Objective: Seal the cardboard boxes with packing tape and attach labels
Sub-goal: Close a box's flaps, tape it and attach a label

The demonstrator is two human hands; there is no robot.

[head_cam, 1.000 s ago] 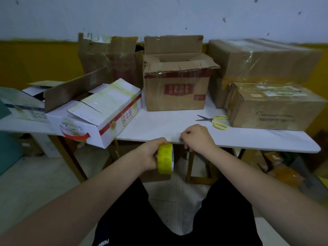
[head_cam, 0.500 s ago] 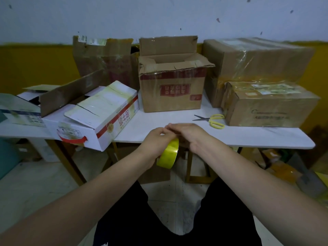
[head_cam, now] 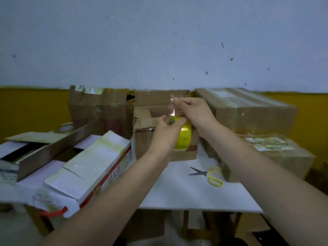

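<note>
Tape roll (head_cam: 184, 137): yellow, glossy, held upright in the air above the white table (head_cam: 186, 192), in front of the open brown box (head_cam: 159, 137) at the table's middle. A clear strip of tape (head_cam: 172, 108) rises from the roll's top, catching light.

Left hand (head_cam: 166, 134): fingers curled round the roll's near side, thumb over its top edge; grip firm. Roll shows just right of this hand, partly hidden by it.

Right hand (head_cam: 194, 110): above and just behind the roll; thumb and forefinger pinched on the strip's free end, other fingers loosely curled. Strip runs taut-looking between fingertips and roll.

On the table, near: white carton with red trim (head_cam: 85, 173) at left, flaps open, overhanging the front edge. Yellow-handled scissors (head_cam: 209, 174) lie flat right of centre, well below the hands, touched by neither.

Farther: a loose cardboard sheet (head_cam: 53, 148) slants across the left cartons. Two taped brown boxes (head_cam: 252, 110) are stacked at right, the lower bearing a label. A tall worn box (head_cam: 101, 110) stands at back left against the wall.
</note>
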